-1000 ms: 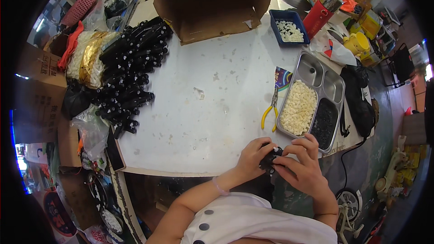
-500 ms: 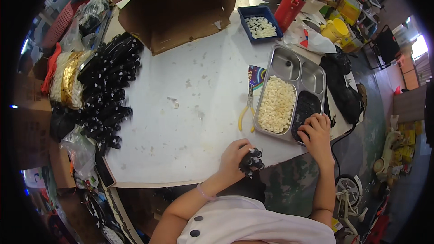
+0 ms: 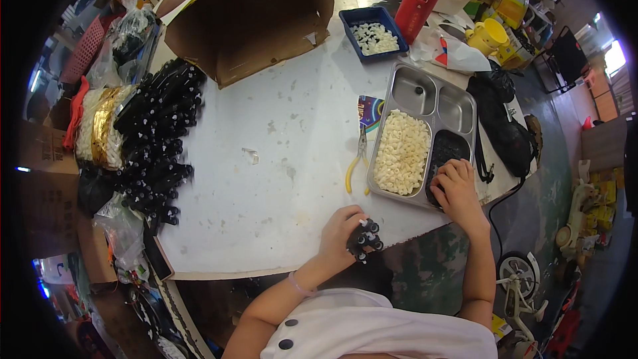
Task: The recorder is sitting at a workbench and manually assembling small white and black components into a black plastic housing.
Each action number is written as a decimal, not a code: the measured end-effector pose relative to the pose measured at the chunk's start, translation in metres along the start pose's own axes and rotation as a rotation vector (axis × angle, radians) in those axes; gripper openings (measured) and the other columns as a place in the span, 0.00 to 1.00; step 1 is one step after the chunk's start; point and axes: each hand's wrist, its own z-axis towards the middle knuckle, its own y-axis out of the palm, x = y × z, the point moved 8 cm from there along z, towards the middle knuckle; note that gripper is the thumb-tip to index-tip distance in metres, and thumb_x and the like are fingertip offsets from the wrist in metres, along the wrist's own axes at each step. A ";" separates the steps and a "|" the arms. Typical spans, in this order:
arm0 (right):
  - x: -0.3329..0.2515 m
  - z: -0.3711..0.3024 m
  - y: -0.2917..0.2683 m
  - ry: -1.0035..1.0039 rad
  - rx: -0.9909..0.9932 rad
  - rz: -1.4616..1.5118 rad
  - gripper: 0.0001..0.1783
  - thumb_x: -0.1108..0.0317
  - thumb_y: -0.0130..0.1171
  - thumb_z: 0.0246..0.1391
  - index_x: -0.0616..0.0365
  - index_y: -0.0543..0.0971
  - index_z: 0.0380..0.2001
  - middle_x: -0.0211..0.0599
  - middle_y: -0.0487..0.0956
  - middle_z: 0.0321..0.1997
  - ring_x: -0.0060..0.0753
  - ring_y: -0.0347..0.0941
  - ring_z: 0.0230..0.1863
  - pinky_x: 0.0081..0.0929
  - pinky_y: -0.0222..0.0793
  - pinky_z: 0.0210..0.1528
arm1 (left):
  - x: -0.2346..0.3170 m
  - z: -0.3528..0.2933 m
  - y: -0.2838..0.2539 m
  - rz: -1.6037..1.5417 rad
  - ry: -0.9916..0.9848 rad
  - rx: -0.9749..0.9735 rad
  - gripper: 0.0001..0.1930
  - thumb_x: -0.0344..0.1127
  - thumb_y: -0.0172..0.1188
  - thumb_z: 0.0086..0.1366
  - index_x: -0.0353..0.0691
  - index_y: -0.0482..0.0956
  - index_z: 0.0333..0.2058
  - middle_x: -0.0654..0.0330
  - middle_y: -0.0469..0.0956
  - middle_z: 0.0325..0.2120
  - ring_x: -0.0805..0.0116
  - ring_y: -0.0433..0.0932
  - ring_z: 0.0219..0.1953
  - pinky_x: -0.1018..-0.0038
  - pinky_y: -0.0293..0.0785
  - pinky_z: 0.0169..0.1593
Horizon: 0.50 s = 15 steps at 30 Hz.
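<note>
My left hand (image 3: 337, 231) is closed around a bundle of short black tubes (image 3: 364, 240), their round ends turned toward the right, just above the table's front edge. My right hand (image 3: 457, 189) reaches into the lower right compartment of a steel divided tray (image 3: 376, 183). Its fingers are curled down among small black parts (image 3: 449, 146), and the fingertips are hidden, so what they pinch cannot be made out. Beside those parts, the large compartment holds many small cream-white pieces (image 3: 402, 153). A single dark piece (image 3: 419, 90) lies in the upper left compartment.
Yellow-handled pliers (image 3: 352, 169) lie left of the tray on a white table (image 3: 266, 213). A blue tray (image 3: 364, 55) of white pieces and a red flask (image 3: 417, 13) stand behind. An open cardboard box (image 3: 252, 33) sits far left of them. Black tubes (image 3: 156, 139) pile up at the left.
The view has shifted slightly. My right hand stays in the black-parts compartment, its fingers a little more drawn in. The left hand still grips its bundle.
</note>
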 end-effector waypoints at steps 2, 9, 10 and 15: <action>0.007 0.000 0.001 0.017 -0.006 0.025 0.08 0.72 0.61 0.44 0.59 0.73 0.29 0.37 0.70 0.38 0.41 0.62 0.52 0.42 0.51 0.61 | 0.012 0.004 -0.003 0.078 0.132 0.025 0.30 0.28 0.71 0.45 0.42 0.67 0.48 0.48 0.73 0.40 0.55 0.77 0.36 0.70 0.74 0.36; 0.021 0.007 0.005 0.020 0.051 -0.094 0.08 0.72 0.61 0.44 0.59 0.73 0.28 0.37 0.69 0.38 0.41 0.63 0.52 0.43 0.52 0.61 | 0.011 0.002 -0.003 0.053 0.127 0.035 0.29 0.27 0.70 0.45 0.41 0.68 0.47 0.48 0.72 0.41 0.55 0.76 0.36 0.70 0.74 0.37; 0.019 0.007 0.005 0.004 0.061 -0.128 0.08 0.72 0.61 0.44 0.59 0.73 0.28 0.37 0.69 0.38 0.41 0.63 0.51 0.44 0.53 0.61 | 0.011 0.002 -0.003 0.055 0.117 0.029 0.30 0.26 0.70 0.44 0.41 0.68 0.47 0.48 0.72 0.41 0.55 0.76 0.36 0.70 0.74 0.37; 0.025 0.006 0.003 0.050 0.090 -0.125 0.08 0.71 0.62 0.43 0.59 0.74 0.27 0.36 0.70 0.37 0.40 0.63 0.51 0.45 0.52 0.61 | 0.011 0.003 -0.003 0.061 0.105 0.017 0.30 0.26 0.70 0.44 0.41 0.68 0.48 0.48 0.72 0.41 0.55 0.76 0.36 0.70 0.74 0.37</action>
